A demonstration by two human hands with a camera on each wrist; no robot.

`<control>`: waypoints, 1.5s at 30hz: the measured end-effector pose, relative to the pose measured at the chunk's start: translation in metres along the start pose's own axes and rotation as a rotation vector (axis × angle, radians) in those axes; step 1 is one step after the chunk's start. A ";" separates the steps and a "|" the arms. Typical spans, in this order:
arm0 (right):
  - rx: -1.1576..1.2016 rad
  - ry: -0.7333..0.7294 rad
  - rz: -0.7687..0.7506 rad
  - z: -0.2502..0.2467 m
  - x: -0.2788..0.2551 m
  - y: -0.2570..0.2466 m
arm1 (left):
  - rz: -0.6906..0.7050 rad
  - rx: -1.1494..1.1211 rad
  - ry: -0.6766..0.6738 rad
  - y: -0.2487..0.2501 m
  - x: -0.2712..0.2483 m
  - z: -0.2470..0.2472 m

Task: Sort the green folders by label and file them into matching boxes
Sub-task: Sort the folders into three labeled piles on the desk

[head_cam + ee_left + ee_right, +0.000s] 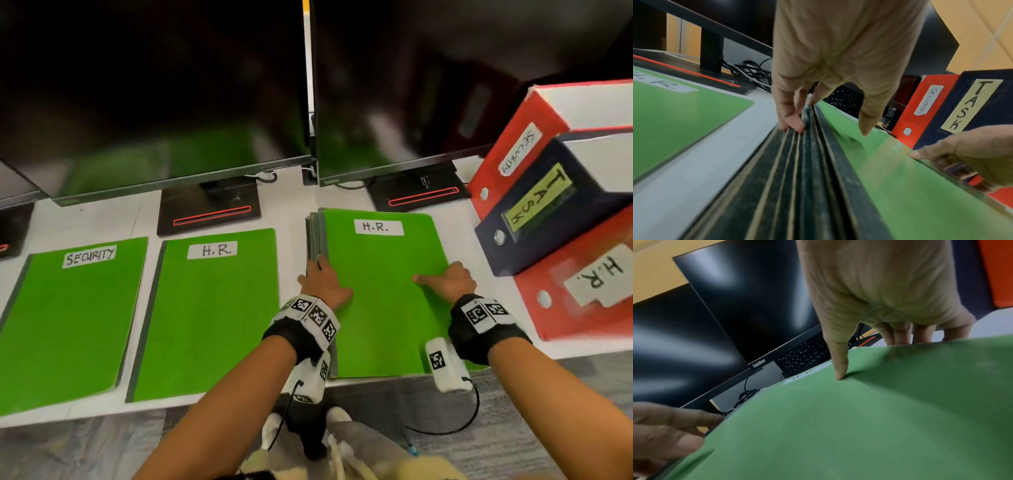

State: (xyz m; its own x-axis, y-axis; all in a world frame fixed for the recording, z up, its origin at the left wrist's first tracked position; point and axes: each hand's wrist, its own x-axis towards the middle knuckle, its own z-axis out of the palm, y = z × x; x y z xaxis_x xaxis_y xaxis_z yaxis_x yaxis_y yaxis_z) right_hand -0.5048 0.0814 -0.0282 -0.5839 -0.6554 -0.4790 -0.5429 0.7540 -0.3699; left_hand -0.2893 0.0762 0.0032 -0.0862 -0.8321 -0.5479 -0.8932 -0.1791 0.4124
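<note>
The left hand (323, 284) is holding the spine edge of the folder stack (383, 294), steadying it. The right hand (445, 279) is pinching the top H.R. folder's opposite edge, apparently for lifting. Just beside the stack's right, the H.R. box (582, 291) is lying on the tabletop (150, 226).

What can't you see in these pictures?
- Head view: labels of folders under the top H.R. folder; it covers them.
- Right wrist view: right hand fingertips, behind the folder's edge.
- Head view: H.R. box, cut off by the right edge.
</note>
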 end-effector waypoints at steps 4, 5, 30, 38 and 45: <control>0.161 0.024 0.007 -0.011 0.006 0.011 | 0.003 -0.008 -0.018 0.011 -0.001 0.008; 0.212 0.036 0.002 -0.012 0.005 0.011 | -0.002 -0.015 -0.015 0.013 0.000 0.008; 0.092 -0.370 -0.530 0.105 -0.132 -0.150 | -0.484 -0.320 0.288 -0.179 0.014 -0.103; -0.109 -0.428 -0.406 0.161 -0.142 -0.160 | -0.571 0.025 0.178 -0.225 0.011 -0.101; -0.284 -0.383 -0.438 0.176 -0.151 -0.160 | -0.549 0.047 0.227 -0.232 0.015 -0.091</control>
State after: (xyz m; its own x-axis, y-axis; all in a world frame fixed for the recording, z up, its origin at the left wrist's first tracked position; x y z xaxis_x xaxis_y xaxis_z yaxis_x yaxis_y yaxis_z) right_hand -0.2236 0.0678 -0.0372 -0.0440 -0.7980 -0.6010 -0.8513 0.3448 -0.3955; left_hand -0.0431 0.0576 -0.0345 0.4855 -0.7167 -0.5006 -0.7996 -0.5956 0.0773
